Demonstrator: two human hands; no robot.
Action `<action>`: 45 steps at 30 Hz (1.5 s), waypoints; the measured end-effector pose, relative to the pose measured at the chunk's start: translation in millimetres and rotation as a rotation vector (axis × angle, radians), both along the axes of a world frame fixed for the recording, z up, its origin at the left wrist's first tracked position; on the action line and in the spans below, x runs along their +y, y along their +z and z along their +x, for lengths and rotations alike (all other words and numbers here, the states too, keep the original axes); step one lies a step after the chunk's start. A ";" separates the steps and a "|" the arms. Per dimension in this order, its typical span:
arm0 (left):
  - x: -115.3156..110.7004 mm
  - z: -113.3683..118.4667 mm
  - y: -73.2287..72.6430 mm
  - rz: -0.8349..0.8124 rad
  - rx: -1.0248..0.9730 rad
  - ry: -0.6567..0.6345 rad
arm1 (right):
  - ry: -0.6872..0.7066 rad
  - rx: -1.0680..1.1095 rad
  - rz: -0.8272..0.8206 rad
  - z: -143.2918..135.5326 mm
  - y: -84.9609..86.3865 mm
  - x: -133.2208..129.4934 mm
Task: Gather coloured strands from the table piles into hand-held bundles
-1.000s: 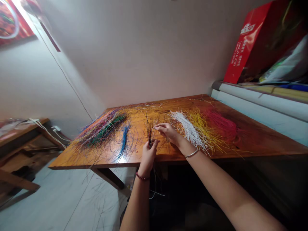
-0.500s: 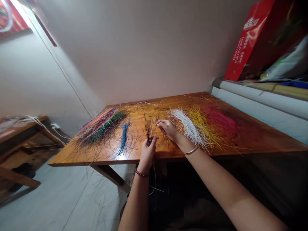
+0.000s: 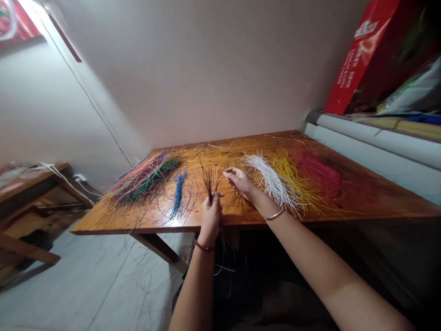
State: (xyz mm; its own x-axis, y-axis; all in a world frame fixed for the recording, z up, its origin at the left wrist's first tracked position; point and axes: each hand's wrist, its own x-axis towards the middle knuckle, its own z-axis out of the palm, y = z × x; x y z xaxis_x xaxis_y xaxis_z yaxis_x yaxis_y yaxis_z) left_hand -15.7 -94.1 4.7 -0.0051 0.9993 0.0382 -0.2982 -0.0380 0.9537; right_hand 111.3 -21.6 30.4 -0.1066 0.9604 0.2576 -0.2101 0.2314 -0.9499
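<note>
My left hand (image 3: pixel 212 212) is closed around a bundle of thin dark strands (image 3: pixel 207 181) that fan upward, with loose ends hanging below the fist. Just right of the bundle's tips is my right hand (image 3: pixel 239 181), its thumb and fingertips pinched together; what they hold, if anything, is too small to tell. White strands (image 3: pixel 270 181) lie to the right of my right hand, beside yellow strands (image 3: pixel 292 179) and pink-red strands (image 3: pixel 320 174). Left of my left hand are a small blue bundle (image 3: pixel 178 195) and a green bundle (image 3: pixel 155 177).
The wooden table (image 3: pixel 138 226) meets the wall at its back. Orange and purple strands (image 3: pixel 138 172) lie at its left. A red box (image 3: pixel 358 59) stands on a white surface at the right. White cables (image 3: pixel 65 177) run over a side table at the left.
The dark bundle in my left hand has tilted a little to the left, and its strands are more spread. My right hand stays near the tips, its fingers slightly shifted.
</note>
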 end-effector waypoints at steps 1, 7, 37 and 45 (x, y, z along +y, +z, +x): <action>0.2 0.0 -0.3 0.001 0.006 -0.002 | -0.056 0.018 0.030 0.2 0.1 -0.1; 0.6 1.0 -0.9 0.020 0.044 0.014 | -0.593 -0.050 0.440 3.2 2.4 -18.0; 2.2 0.7 -1.4 0.033 0.152 0.004 | -0.088 -0.241 0.279 2.6 4.6 -15.1; -1.8 2.6 4.7 0.012 0.194 0.045 | -0.038 -0.098 0.199 5.3 0.7 -8.0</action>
State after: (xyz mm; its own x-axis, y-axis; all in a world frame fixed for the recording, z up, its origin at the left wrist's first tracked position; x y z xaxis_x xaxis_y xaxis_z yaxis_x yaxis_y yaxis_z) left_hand -13.1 -96.0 9.4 -0.0409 0.9976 0.0552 -0.1070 -0.0593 0.9925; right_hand 116.6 -29.6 31.2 -0.1049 0.8954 0.4327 -0.1066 0.4225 -0.9001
